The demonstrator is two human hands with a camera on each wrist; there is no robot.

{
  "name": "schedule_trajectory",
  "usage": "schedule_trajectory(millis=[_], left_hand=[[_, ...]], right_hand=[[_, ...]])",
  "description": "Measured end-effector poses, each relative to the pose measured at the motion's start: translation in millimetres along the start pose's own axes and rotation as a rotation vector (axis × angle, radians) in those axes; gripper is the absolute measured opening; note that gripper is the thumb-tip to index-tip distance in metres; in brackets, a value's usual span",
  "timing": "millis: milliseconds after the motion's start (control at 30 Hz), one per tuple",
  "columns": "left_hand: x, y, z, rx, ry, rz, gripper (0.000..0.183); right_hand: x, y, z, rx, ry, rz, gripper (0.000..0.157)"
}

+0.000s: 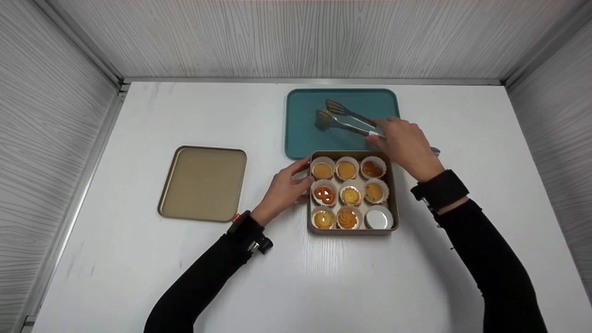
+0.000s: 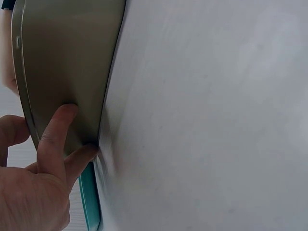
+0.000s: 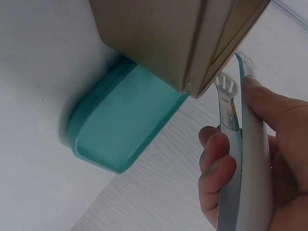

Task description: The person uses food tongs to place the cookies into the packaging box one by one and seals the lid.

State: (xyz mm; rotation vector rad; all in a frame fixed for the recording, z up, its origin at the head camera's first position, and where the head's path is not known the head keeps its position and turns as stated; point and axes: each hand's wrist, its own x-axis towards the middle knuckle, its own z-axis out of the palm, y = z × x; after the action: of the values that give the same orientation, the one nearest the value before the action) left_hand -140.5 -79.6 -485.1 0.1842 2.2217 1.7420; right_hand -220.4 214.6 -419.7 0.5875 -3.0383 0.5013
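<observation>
My left hand point(image 1: 284, 187) rests at the left side of a gold square tin point(image 1: 354, 232), extended fingertips point(image 2: 67, 113) pressing its outer wall. Inside the tin stand several white paper cups, most with small glazed pastries such as a tart point(image 1: 350, 196); the front right cup point(image 1: 379, 218) shows only its white inside. My right hand point(image 1: 407, 143) grips serving tongs point(image 3: 255, 163) by the handles, thumb on one arm and fingers curled round the other. The slotted tong heads stand apart over the teal tray point(image 1: 300, 138). A small orange-brown patch shows between them; I cannot tell what it is.
A flat gold lid point(image 1: 203, 185) lies on the white table point(image 1: 268, 282), left of the tin. The teal tray sits directly behind the tin, overlapped by its back edge in the head view. Pale wood-grain panels point(image 1: 277, 41) close off the back and both sides.
</observation>
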Motion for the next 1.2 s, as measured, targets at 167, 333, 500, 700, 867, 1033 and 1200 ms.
schedule_trajectory(millis=[167,333,500,700,867,1033,1200], left_hand=[[0.8,0.2,-0.1,0.019,0.004,-0.002,0.061],[1.8,-1.3,0.6,0.032,0.006,0.006,0.061],[1.6,-2.1,1.8,0.019,0.004,0.000,0.060],[1.8,-0.4,2.9,-0.026,-0.001,-0.016,0.061],[1.9,0.5,2.3,-0.007,0.004,-0.015,0.061],[3.2,-0.5,1.5,0.016,0.006,-0.003,0.060],[3.8,-2.1,0.9,0.011,0.005,0.004,0.060]], right_hand=[[-13,4,-1.0,0.003,0.031,-0.019,0.039],[-28,10,-3.2,0.005,0.082,-0.059,0.045],[-46,14,-9.9,0.003,0.117,-0.081,0.046],[-67,18,-21.2,0.002,0.134,-0.096,0.047],[-86,20,-26.6,0.012,0.142,-0.108,0.044],[-108,22,-30.8,0.021,0.152,-0.131,0.043],[-127,28,-37.9,0.020,0.143,-0.146,0.043]])
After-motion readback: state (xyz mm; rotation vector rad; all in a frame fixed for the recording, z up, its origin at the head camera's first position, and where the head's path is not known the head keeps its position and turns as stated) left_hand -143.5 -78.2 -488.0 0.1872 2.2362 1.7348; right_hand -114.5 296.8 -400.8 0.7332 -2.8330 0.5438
